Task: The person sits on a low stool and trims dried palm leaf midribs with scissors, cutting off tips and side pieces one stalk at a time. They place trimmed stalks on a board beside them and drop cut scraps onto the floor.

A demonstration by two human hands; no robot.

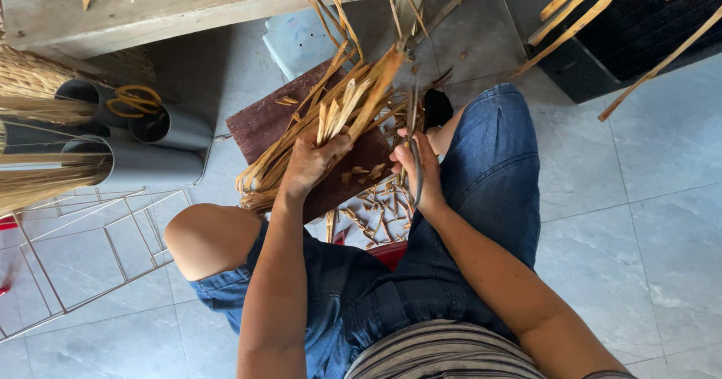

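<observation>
My left hand (312,161) grips a thick bundle of tan dried reed strips (342,108) that fans up and to the right over a dark reddish-brown board (259,123). My right hand (417,170) is closed on the handles of long metal shears (414,131), whose blades point up toward the bundle's end. Short cut strip pieces (376,213) lie scattered on the floor between my knees. I sit in blue denim shorts, knees apart.
Grey tubes (158,127) holding reed bundles lie at the left, above a white wire rack (83,251). A wooden bench edge (150,7) runs across the top. A dark box (632,33) with long strips stands at the top right. Grey floor tiles (647,221) surround me.
</observation>
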